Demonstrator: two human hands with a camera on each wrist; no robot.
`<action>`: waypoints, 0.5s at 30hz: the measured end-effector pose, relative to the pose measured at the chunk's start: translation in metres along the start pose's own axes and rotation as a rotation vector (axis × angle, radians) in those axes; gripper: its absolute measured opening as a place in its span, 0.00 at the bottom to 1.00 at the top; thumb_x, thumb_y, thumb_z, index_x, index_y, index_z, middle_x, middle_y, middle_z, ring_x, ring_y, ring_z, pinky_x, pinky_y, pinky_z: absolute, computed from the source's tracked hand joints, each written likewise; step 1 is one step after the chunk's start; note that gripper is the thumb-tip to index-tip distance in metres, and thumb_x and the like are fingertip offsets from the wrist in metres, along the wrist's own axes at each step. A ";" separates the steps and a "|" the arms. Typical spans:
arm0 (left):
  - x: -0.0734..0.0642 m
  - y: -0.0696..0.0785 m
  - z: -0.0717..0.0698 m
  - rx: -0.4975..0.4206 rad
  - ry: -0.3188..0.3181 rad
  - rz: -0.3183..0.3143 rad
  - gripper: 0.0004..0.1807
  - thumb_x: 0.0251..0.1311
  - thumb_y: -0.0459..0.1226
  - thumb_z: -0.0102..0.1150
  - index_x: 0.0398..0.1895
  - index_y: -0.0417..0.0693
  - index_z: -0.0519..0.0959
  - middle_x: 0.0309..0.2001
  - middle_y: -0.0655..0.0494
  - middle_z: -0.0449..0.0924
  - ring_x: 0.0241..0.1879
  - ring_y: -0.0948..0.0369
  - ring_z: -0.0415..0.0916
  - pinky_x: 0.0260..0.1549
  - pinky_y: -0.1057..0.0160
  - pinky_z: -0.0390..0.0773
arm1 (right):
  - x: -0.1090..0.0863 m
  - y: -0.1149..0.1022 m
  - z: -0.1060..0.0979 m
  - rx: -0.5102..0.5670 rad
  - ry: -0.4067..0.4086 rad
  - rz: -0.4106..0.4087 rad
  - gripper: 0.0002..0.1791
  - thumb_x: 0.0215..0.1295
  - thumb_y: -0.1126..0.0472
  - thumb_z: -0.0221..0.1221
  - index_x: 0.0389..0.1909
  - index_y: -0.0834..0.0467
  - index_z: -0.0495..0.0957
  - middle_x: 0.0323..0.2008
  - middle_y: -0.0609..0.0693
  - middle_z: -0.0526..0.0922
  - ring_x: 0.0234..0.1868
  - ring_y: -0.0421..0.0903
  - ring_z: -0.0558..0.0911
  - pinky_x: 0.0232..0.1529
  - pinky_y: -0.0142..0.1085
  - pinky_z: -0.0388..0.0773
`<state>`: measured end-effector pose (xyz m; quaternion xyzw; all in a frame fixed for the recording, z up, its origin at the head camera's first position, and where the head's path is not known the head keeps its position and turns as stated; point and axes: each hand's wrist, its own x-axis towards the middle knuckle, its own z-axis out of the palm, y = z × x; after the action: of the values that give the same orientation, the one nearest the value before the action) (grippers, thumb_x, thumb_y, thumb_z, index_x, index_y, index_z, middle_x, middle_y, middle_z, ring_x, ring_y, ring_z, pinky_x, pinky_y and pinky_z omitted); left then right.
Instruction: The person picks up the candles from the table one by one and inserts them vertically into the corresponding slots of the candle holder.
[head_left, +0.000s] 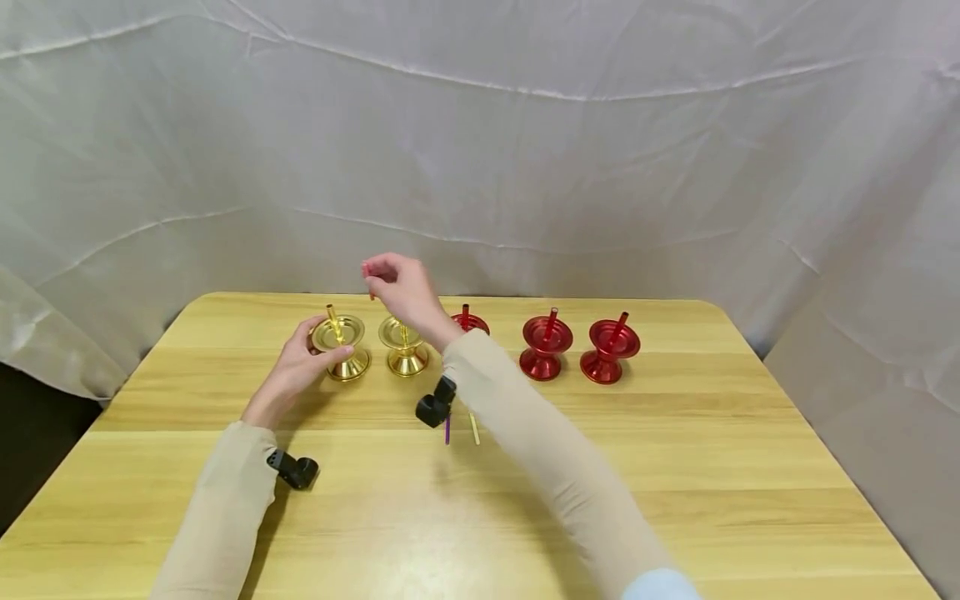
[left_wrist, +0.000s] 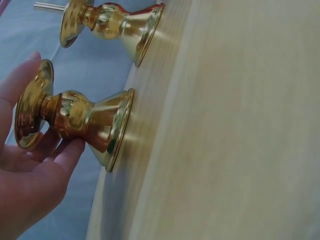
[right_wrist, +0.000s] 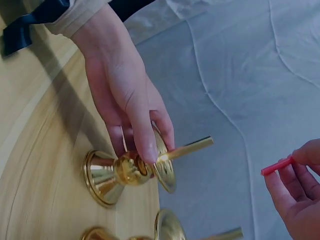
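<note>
Left hand (head_left: 296, 367): fingers and thumb clamped round leftmost gold holder (head_left: 352, 332), which stands on far part of wooden table (head_left: 600, 475). Right hand (head_left: 408, 292): thumb and fingertips pinch short red stick (right_wrist: 276, 166), raised, apart from the holders.

Head view: stick partly covered by the fingers, hand up at the far side, over second gold holder (head_left: 408, 361), just right of the gripped one. Right wrist view gives more of the stick, plus the gripped holder's slanting post (right_wrist: 192, 148) poking out past the dish. Left wrist view: gripped holder side-on, with rounded waist and flared foot (left_wrist: 112, 125) plain to see, fingers against dish and waist; second gold holder beside it, not touching.

Only head view has the red ones: middle red holder (head_left: 471, 323) partly behind right forearm, then right-hand pair, inner red holder (head_left: 547, 336) and outer red holder (head_left: 611, 343). Also only there: purple stick (head_left: 447, 430) and pale yellow stick (head_left: 475, 430), lying nearer, partly covered by sleeve and wrist camera (head_left: 433, 408).
</note>
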<state>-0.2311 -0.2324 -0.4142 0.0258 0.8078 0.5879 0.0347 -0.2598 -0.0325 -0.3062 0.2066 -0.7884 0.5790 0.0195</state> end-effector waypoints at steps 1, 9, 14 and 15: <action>0.000 0.000 0.001 0.001 -0.002 0.008 0.46 0.62 0.39 0.63 0.73 0.34 0.44 0.67 0.31 0.57 0.65 0.43 0.59 0.65 0.48 0.59 | 0.003 0.000 0.003 0.000 0.003 -0.005 0.10 0.67 0.71 0.57 0.47 0.67 0.80 0.40 0.56 0.84 0.37 0.43 0.80 0.40 0.25 0.75; 0.001 0.003 0.004 -0.009 -0.005 -0.012 0.47 0.62 0.40 0.63 0.74 0.36 0.44 0.68 0.34 0.56 0.66 0.44 0.58 0.66 0.49 0.58 | 0.013 -0.001 0.032 -0.001 -0.047 0.009 0.09 0.67 0.70 0.58 0.46 0.65 0.80 0.39 0.53 0.83 0.36 0.40 0.79 0.36 0.23 0.75; -0.001 0.007 0.006 -0.004 -0.014 -0.020 0.47 0.63 0.41 0.62 0.74 0.37 0.42 0.69 0.34 0.53 0.66 0.45 0.57 0.66 0.48 0.58 | 0.016 -0.002 0.044 -0.052 -0.045 -0.022 0.09 0.67 0.69 0.58 0.46 0.64 0.80 0.40 0.52 0.83 0.41 0.41 0.79 0.38 0.22 0.74; -0.001 0.008 0.006 -0.004 -0.016 -0.022 0.47 0.63 0.41 0.62 0.75 0.37 0.42 0.69 0.34 0.53 0.66 0.45 0.56 0.66 0.48 0.57 | 0.016 -0.002 0.046 -0.073 -0.048 -0.032 0.09 0.68 0.68 0.58 0.46 0.64 0.80 0.40 0.52 0.83 0.41 0.41 0.80 0.39 0.21 0.73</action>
<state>-0.2294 -0.2246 -0.4088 0.0216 0.8066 0.5889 0.0474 -0.2645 -0.0801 -0.3153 0.2320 -0.8060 0.5442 0.0174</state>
